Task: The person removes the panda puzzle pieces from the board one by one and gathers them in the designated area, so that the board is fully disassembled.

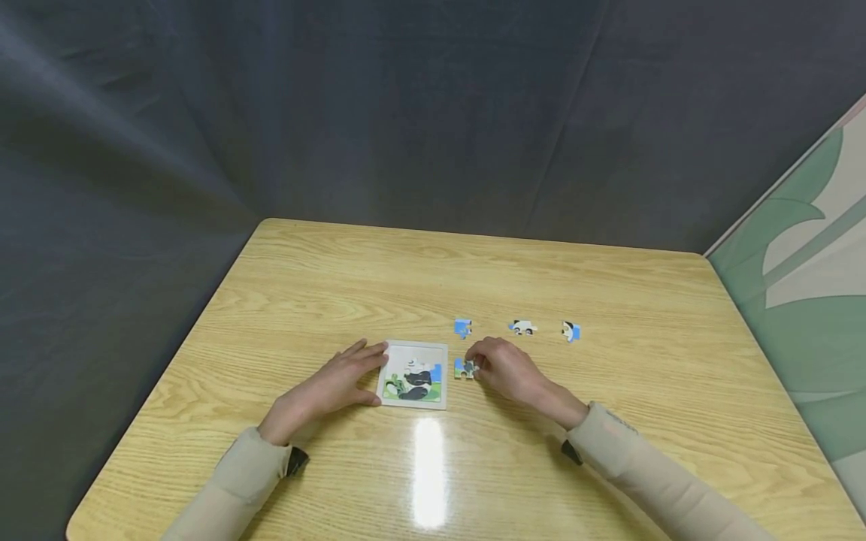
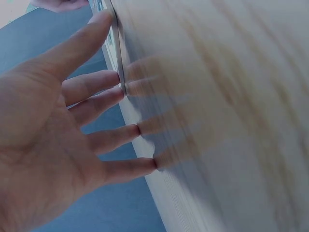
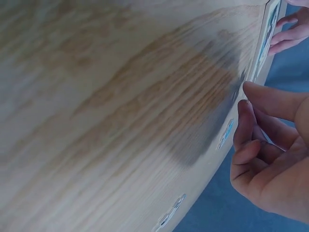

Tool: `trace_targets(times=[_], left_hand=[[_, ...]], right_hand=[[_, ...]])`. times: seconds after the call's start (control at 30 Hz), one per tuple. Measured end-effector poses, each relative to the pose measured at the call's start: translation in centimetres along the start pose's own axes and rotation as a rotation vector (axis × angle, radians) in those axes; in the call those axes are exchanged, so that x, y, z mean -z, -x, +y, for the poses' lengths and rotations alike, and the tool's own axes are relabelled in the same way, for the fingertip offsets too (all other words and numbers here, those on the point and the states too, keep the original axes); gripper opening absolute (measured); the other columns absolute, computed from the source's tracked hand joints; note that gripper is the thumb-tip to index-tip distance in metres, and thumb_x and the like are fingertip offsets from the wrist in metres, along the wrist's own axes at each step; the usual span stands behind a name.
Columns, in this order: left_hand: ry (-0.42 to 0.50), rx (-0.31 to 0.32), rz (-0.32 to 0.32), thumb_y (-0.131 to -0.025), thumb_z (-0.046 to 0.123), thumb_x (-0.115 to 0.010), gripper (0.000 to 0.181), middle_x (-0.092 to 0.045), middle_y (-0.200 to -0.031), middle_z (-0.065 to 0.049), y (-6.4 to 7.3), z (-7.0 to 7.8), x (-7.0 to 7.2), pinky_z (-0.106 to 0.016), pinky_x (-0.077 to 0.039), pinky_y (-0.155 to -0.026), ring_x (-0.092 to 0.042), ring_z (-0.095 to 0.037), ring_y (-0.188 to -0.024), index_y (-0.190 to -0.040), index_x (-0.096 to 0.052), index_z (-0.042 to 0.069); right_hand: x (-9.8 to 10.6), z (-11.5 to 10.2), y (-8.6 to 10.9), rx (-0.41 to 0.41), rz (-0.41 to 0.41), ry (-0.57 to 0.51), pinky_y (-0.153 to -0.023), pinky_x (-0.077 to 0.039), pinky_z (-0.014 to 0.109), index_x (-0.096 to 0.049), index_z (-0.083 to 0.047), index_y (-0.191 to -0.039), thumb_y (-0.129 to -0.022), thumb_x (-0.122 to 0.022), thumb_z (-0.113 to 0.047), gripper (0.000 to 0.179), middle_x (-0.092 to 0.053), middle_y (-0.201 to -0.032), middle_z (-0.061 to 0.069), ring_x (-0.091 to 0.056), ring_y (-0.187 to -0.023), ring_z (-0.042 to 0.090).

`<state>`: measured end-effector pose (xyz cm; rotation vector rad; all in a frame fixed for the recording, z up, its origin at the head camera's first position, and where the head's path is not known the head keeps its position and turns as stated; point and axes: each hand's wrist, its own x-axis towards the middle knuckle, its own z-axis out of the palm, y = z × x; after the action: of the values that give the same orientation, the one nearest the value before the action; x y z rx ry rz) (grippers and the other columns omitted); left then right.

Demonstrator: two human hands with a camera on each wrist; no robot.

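Observation:
A square white puzzle tray (image 1: pixel 447 376) lies on the table, its lower part filled with a panda picture (image 1: pixel 418 383). My left hand (image 1: pixel 341 379) rests at the tray's left side with fingers spread and fairly straight. In the left wrist view, the thumb and nearer fingertips (image 2: pixel 112 77) touch the tray's edge. Just right of the tray, my right hand (image 1: pixel 509 370) pinches a green, blue and dark jigsaw piece (image 1: pixel 461 369) between thumb and forefinger. The right wrist view shows its other fingers curled inward; the pinched piece is mostly hidden there.
Three loose jigsaw pieces lie beyond the right hand: a blue one (image 1: pixel 463 327), a white and black one (image 1: pixel 523 327), and a blue, white and black one (image 1: pixel 571 331). A dark curtain (image 1: pixel 433 113) hangs behind the wooden table (image 1: pixel 338 278); a patterned panel (image 1: pixel 805 263) borders the right.

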<state>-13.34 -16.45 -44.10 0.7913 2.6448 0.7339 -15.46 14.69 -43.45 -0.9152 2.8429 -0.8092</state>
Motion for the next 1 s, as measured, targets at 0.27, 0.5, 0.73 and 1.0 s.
trace_targets(times=[0.27,0.5,0.73,1.0], left_hand=[[0.010,-0.004,0.001,-0.081,0.026,-0.076,0.071,-0.030,-0.155,-0.014,-0.04,0.00,0.07,-0.071,-0.017,-0.105,-0.016,-0.044,-0.142,-0.140,-0.047,0.000],[0.005,-0.008,0.005,-0.081,0.026,-0.076,0.071,-0.030,-0.155,-0.014,0.00,-0.14,0.04,-0.071,-0.018,-0.105,-0.016,-0.044,-0.142,-0.141,-0.047,0.000],[0.004,-0.007,0.009,-0.081,0.024,-0.077,0.071,-0.031,-0.154,-0.015,0.07,-0.14,-0.13,-0.072,-0.019,-0.105,-0.017,-0.045,-0.142,-0.140,-0.047,-0.001],[0.013,-0.007,0.014,-0.081,0.023,-0.077,0.070,-0.031,-0.154,-0.015,0.05,-0.12,-0.10,-0.071,-0.018,-0.105,-0.017,-0.045,-0.142,-0.140,-0.048,0.000]], right_hand=[[-0.14,0.38,-0.18,-0.003,-0.031,0.003,-0.065,-0.050,0.020,-0.070,0.002,-0.099,-0.077,-0.072,0.009,0.024,-0.066,-0.084,0.006,-0.060,-0.074,0.012],[-0.18,0.61,-0.34,-0.008,-0.040,0.001,-0.066,-0.050,0.022,-0.069,0.002,-0.100,-0.076,-0.073,0.008,0.024,-0.066,-0.084,0.005,-0.059,-0.075,0.012],[-0.15,0.64,-0.37,0.001,-0.061,-0.018,-0.067,-0.051,0.022,-0.069,0.002,-0.100,-0.077,-0.072,0.008,0.024,-0.066,-0.085,0.006,-0.059,-0.076,0.013],[-0.03,0.66,-0.44,0.010,-0.062,-0.007,-0.066,-0.050,0.022,-0.069,0.002,-0.100,-0.077,-0.073,0.008,0.024,-0.065,-0.084,0.005,-0.058,-0.075,0.012]])
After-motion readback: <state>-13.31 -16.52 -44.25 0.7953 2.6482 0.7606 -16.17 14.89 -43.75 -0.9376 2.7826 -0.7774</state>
